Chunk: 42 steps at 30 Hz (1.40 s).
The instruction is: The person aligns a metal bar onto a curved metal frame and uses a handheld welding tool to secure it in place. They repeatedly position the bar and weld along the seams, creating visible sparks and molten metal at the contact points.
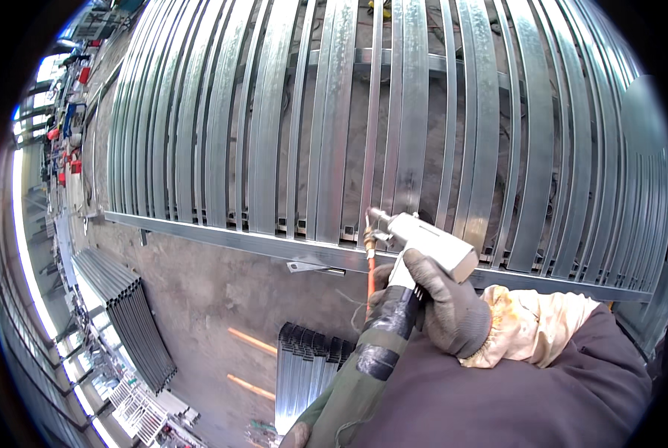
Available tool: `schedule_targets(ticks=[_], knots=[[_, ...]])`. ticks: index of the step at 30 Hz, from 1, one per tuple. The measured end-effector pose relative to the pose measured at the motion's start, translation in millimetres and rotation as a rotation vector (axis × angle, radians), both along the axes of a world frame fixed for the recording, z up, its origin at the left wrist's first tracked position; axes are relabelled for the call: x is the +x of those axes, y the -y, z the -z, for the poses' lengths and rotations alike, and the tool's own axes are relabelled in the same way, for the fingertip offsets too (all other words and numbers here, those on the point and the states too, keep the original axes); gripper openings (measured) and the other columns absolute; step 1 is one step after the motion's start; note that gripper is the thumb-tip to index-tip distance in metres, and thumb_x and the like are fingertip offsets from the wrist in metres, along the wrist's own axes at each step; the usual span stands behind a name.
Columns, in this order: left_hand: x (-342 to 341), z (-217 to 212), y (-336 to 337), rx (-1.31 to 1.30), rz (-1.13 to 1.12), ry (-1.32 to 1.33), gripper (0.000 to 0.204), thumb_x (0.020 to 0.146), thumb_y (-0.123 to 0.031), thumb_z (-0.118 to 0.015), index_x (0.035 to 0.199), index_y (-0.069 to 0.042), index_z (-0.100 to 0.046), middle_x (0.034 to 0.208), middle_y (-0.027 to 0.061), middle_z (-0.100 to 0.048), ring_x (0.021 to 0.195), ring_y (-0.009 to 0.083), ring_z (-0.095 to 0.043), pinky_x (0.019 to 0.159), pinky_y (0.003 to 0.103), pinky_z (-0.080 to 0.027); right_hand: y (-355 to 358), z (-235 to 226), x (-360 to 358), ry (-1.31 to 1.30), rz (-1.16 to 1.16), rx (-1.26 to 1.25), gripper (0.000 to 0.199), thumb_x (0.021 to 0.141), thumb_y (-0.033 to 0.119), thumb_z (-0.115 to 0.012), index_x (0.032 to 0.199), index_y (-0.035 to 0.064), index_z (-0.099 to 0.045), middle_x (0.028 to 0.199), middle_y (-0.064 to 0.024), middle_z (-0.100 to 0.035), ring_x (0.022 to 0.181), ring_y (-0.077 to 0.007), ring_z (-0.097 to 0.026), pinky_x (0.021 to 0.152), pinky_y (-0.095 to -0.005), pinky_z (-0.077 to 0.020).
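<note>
My right hand [453,310], in a grey work glove with a pale, stained cuff, is closed round the handle of a welding gun [440,245]. The gun has a white boxy head and a metal nozzle pointing up and left. Its nozzle is over the lower ends of the metal bars [334,149], near a long cross rail [259,243]. An orange tube [371,272] runs to the nozzle tip. From the handle a thick green sleeve [356,384], banded with black tape, trails down. Beside it at the lower edge shows a bit of my gloved left hand [297,434], its fingers hidden.
The bars form a wide grid with narrow gaps. A flat metal bracket [305,266] lies by the rail on the concrete floor. Bundles of metal profiles stand at the left [128,313] and below [311,373], near orange bars [252,341]. White racks [140,414] stand further off.
</note>
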<state>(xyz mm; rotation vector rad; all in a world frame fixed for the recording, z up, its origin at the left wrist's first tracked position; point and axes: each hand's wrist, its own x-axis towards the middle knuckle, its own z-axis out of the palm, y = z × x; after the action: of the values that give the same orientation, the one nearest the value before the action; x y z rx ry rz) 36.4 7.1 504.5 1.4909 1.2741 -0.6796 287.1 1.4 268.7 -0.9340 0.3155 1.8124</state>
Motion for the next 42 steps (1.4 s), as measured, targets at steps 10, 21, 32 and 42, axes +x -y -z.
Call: schedule_targets(ticks=[10,21,32,42], knots=[[77,-16,-38,-0.089,-0.047,0.011,0.086,0.078,-0.03,-0.089,0.15,-0.001,-0.051,0.095,0.0187,-0.072,0.08,0.0374,-0.072,0.071,0.044,-0.054,-7,45,2,-0.302,-0.108,-0.102,0.044,0.106,0.032,-0.06,0.13,-0.0036,-0.052,0.105,-0.019,-0.07,0.093,-0.0309,-0.073,0.084,-0.0485,-0.0638],[97,12,-70,-0.008,0.093,0.25,0.081,0.08,-0.025,-0.089,0.149,-0.002,-0.052,0.095,0.0208,-0.072,0.079,0.0354,-0.072,0.069,0.043,-0.054,-20,82,3,-0.413,-0.073,-0.231,0.043,0.101,0.032,-0.069,0.131,0.0035,-0.056,0.101,-0.0135,-0.071,0.085,-0.0256,-0.074,0.074,-0.0431,-0.0648],[114,18,-90,-0.023,0.129,0.228,0.078,0.081,-0.032,-0.086,0.146,-0.004,-0.053,0.099,0.0208,-0.073,0.068,0.0366,-0.071,0.056,0.045,-0.053,-27,90,8,-0.41,-0.055,-0.221,0.043,0.105,0.035,-0.059,0.13,0.0004,-0.05,0.102,-0.0233,-0.07,0.091,-0.0375,-0.075,0.081,-0.0547,-0.0646],[122,17,-93,-0.019,0.179,0.244,0.08,0.082,-0.031,-0.083,0.147,0.0,-0.049,0.096,0.0197,-0.073,0.063,0.0326,-0.069,0.053,0.042,-0.052,-25,96,8,-0.496,-0.065,-0.241,0.044,0.103,0.033,-0.064,0.13,0.0022,-0.049,0.101,-0.0159,-0.069,0.085,-0.0293,-0.074,0.079,-0.0469,-0.065]])
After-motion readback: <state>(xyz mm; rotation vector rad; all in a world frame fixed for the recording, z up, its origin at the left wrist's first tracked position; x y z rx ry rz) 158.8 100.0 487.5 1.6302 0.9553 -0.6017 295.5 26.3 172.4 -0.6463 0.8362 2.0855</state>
